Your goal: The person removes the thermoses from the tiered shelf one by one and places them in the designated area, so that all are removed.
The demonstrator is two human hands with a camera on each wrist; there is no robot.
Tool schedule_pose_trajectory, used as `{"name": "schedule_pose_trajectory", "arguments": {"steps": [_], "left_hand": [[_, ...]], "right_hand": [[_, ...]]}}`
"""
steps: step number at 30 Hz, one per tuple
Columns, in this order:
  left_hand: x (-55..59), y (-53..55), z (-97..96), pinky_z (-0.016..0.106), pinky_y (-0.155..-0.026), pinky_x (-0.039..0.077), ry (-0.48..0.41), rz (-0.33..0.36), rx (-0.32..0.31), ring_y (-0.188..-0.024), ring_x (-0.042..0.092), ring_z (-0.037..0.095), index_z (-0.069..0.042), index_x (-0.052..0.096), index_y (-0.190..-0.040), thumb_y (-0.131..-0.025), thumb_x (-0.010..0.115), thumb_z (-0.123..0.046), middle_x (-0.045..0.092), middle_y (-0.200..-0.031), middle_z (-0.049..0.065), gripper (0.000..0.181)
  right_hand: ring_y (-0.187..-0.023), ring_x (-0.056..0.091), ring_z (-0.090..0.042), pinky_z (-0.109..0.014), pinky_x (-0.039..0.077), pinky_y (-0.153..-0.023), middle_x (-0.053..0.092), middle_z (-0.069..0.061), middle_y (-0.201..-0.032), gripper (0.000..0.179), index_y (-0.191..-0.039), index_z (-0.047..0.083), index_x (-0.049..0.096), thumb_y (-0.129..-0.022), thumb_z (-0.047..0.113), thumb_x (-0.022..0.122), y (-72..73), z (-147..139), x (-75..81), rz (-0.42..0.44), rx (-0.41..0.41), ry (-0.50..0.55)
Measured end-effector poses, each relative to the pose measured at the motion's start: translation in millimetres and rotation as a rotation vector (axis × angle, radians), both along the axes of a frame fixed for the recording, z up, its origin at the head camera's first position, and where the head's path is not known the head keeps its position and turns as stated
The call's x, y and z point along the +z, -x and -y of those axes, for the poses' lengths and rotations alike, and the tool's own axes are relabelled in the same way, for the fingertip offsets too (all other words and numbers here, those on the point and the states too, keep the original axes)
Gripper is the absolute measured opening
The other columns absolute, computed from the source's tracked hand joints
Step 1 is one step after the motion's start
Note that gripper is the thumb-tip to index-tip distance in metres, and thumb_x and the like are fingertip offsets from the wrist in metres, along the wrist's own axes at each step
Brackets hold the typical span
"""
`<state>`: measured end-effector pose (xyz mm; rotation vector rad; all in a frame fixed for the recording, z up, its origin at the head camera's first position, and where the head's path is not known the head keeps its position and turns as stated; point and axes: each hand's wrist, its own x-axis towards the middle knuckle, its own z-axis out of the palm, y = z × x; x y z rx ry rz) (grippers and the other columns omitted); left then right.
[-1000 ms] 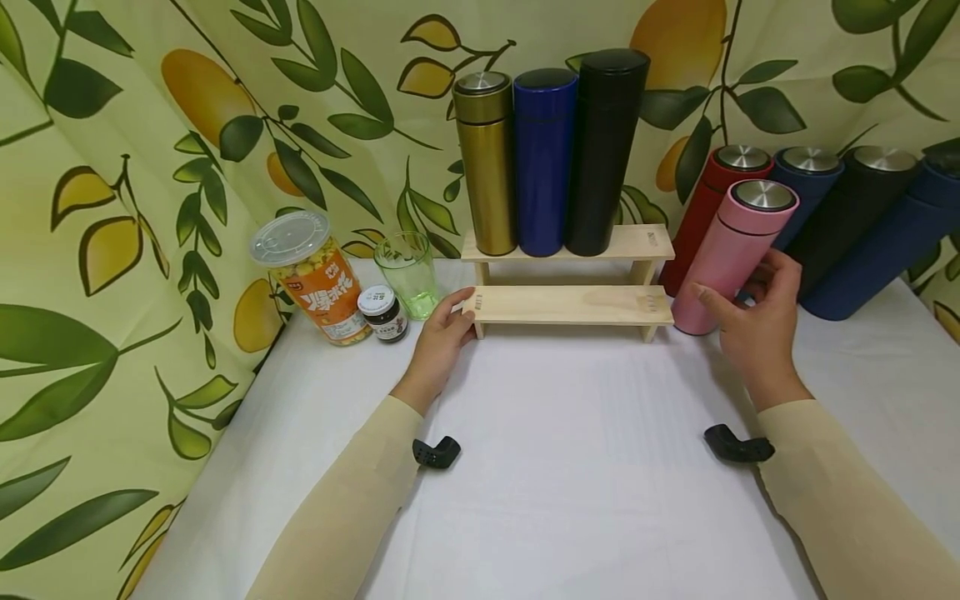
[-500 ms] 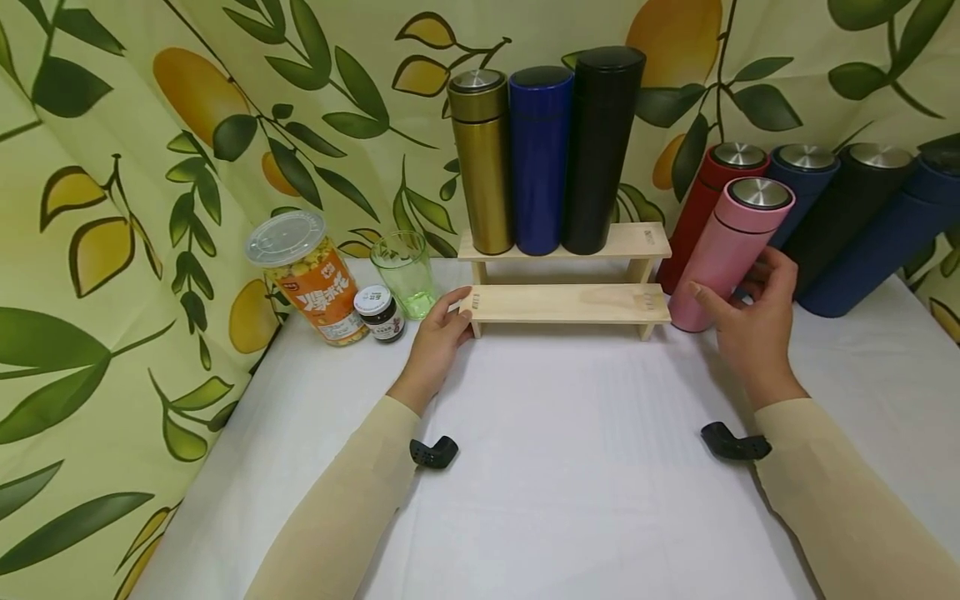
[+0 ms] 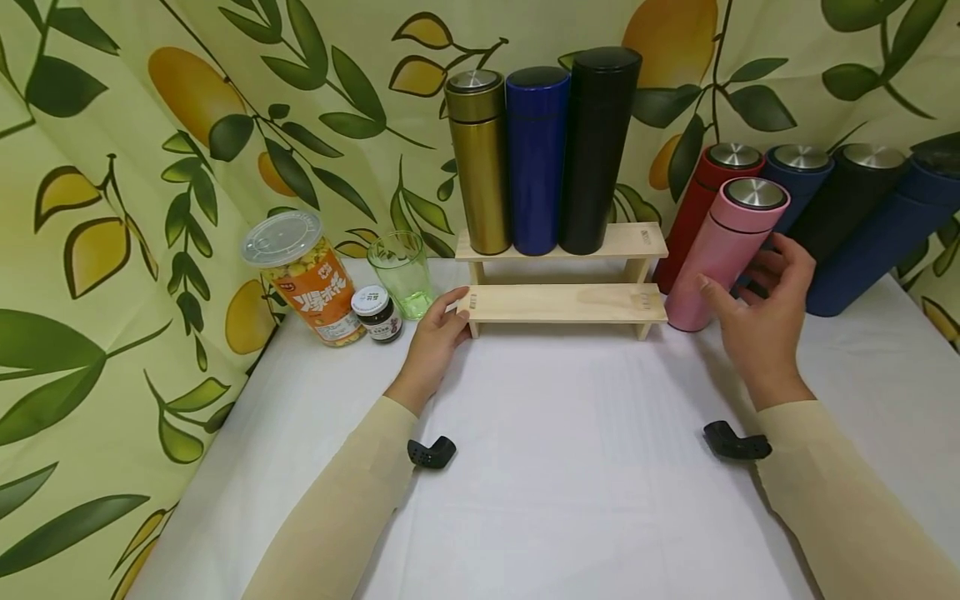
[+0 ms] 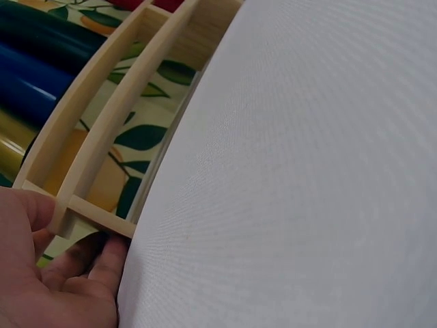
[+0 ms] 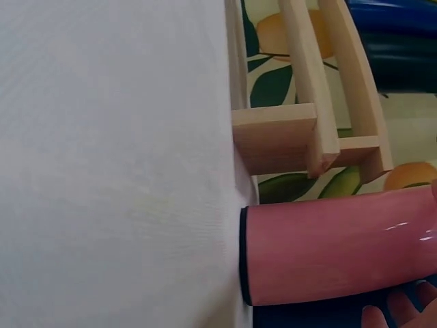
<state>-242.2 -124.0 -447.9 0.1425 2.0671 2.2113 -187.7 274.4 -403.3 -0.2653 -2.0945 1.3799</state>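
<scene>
A two-step wooden stand stands at the back of the white table. My left hand holds the left end of its lower step, thumb at the board and fingers by the leg in the left wrist view. A pink thermos flask with a silver-topped lid stands just right of the stand. Around it is my right hand, thumb at its front side. In the right wrist view the fingers are spread away from the pink flask. On the upper step stand gold, blue and black flasks.
Red, blue, black and dark blue flasks crowd behind and right of the pink one. Left of the stand are a popcorn tub, a small dark jar and a green glass. A patterned curtain hangs behind.
My right hand's fingers have loosened and shifted right, away from the pink flask. The flask and my left hand keep their places; the whole view has drifted slightly left.
</scene>
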Motion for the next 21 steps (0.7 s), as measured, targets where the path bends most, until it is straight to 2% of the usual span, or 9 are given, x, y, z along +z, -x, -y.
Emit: {"name": "schedule_pose_trajectory", "arguments": {"steps": [6,10,21], "left_hand": [[-0.4,0.6,0.3,0.034,-0.112,0.052,-0.005,0.004,0.001,-0.142,0.055,0.031,-0.014,0.053,-0.161,-0.116,0.052,-0.008,0.051,-0.157,0.023,0.045],[-0.9,0.5,0.4,0.035,-0.112,0.052,-0.006,0.005,0.002,-0.142,0.055,0.031,-0.014,0.053,-0.161,-0.116,0.052,-0.007,0.05,-0.157,0.024,0.046],[1.1,-1.1,-0.2,0.032,-0.111,0.052,0.002,0.002,-0.001,-0.142,0.055,0.03,-0.013,0.053,-0.161,-0.116,0.051,-0.008,0.05,-0.157,0.025,0.046]], "right_hand": [[-0.137,0.049,-0.015,-0.028,0.045,-0.114,0.048,0.001,-0.154,0.085,-0.164,0.029,0.03,-0.099,0.018,0.083,-3.9,-3,10.3,-0.063,-0.032,-0.019],[-0.135,0.051,-0.015,-0.027,0.048,-0.112,0.05,0.0,-0.153,0.083,-0.163,0.027,0.032,-0.099,0.015,0.083,-7.1,-2,18.3,-0.097,-0.042,-0.018],[-0.132,0.053,-0.016,-0.026,0.05,-0.108,0.053,0.003,-0.148,0.078,-0.16,0.023,0.037,-0.098,0.01,0.082,-18.2,5,40.6,-0.185,-0.043,-0.014]]}}
